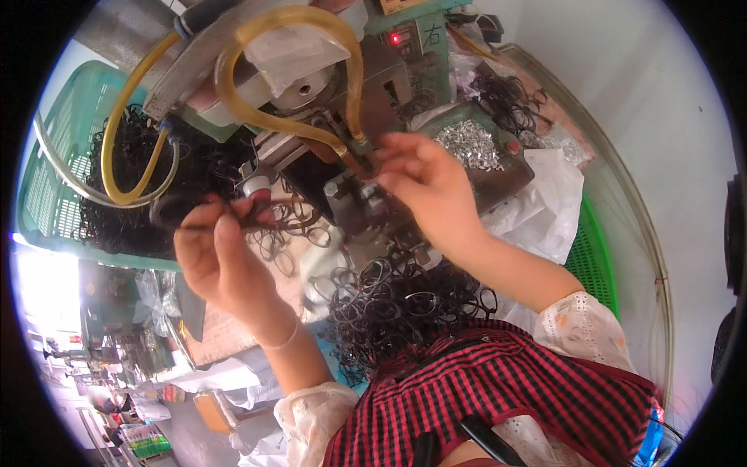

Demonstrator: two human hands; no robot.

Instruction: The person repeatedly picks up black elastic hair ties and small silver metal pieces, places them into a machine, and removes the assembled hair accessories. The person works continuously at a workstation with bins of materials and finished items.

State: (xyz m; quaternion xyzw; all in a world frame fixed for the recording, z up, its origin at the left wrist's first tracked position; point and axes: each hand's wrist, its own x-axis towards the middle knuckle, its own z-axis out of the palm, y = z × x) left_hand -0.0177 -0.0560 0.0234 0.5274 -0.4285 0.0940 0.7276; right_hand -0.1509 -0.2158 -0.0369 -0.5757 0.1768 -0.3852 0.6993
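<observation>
My left hand [222,253] is raised beside the machine, thumb and fingers closed on a thin black looped piece that looks like an eyeglass frame [292,218]; motion smears it. My right hand [436,187] is at the bench machine [311,89], with thumb and fingers curled together by the ends of its two yellow hoses [354,93]. Whatever those fingertips hold is hidden. On my lap lies a heap of black eyeglass frames [397,307]. Small silvery metal pieces [471,144] are piled on a dark tray [510,179] to the right of the machine.
A teal plastic basket [58,198] full of black frames stands at the left. More dark frames [506,101] lie at the back right. A white plastic bag [548,202] and a green basket [591,257] are beside my right forearm. A red light [395,38] glows on the machine.
</observation>
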